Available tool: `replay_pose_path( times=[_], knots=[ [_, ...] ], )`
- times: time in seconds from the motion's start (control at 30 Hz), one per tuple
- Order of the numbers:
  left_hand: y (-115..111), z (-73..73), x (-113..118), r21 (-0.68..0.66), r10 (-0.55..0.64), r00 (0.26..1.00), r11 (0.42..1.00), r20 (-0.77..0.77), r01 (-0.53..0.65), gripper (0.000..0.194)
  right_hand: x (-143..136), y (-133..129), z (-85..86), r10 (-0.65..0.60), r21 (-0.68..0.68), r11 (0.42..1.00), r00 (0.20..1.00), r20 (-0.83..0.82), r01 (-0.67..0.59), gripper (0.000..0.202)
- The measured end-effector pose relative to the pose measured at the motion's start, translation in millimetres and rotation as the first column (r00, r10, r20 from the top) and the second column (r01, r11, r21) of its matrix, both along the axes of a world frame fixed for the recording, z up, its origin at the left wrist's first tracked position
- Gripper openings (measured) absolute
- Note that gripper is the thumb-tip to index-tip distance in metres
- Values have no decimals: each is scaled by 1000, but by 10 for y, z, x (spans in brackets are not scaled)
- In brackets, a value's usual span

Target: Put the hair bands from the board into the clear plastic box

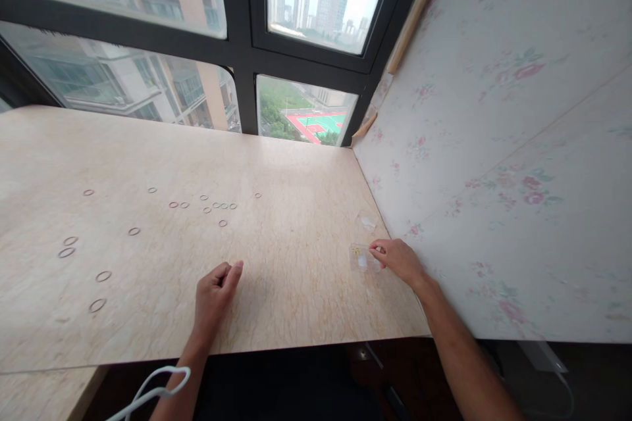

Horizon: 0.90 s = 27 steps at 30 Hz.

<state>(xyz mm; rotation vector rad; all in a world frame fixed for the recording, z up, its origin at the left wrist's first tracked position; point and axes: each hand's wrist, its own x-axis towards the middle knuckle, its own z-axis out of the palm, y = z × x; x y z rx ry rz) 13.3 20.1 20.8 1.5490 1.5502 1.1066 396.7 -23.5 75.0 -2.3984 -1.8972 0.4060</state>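
Observation:
My right hand (395,258) is at the right side of the stone ledge, over a small clear plastic box (363,262). Its thumb and fingers are pinched together above the box; what they hold, if anything, is too small to make out. Inside the box are tiny gold-coloured pieces (356,250) and a whitish patch. Behind the box lies a clear plastic piece (366,221). My left hand (216,289) rests on the ledge left of the box, fingers curled into a fist with the thumb on top. Anything within that fist is hidden.
Several thin rings lie scattered across the left and middle of the ledge (296,223), among them a reddish ring (173,204) and a larger dark ring (97,305). A flowered wall (494,177) bounds the right side, windows the back. A white cable loop (158,391) hangs near my left forearm.

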Motion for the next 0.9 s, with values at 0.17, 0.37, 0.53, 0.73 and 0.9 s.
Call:
replay_pose_path(
  times=[0.17,0.37,0.53,0.73,0.9],
  knots=[
    [0,8,5,-6,4,1000,1000,1,-4,45,13,-4,1,20,2,1000,1000,-3,-20,27],
    [7,-11,-8,-4,3,1000,1000,0,-3,46,18,3,15,27,-12,1000,1000,-2,-27,28],
    [15,-22,-9,3,3,1000,1000,1,-3,46,-3,1,40,47,2,999,999,-10,-47,30],
    [9,-17,-8,10,6,1000,1000,-1,-6,46,-17,-11,62,80,16,997,997,14,-80,35],
    [15,-24,-16,6,0,1000,1000,-5,0,46,-12,-50,79,37,52,998,999,8,-38,31]
  ],
)
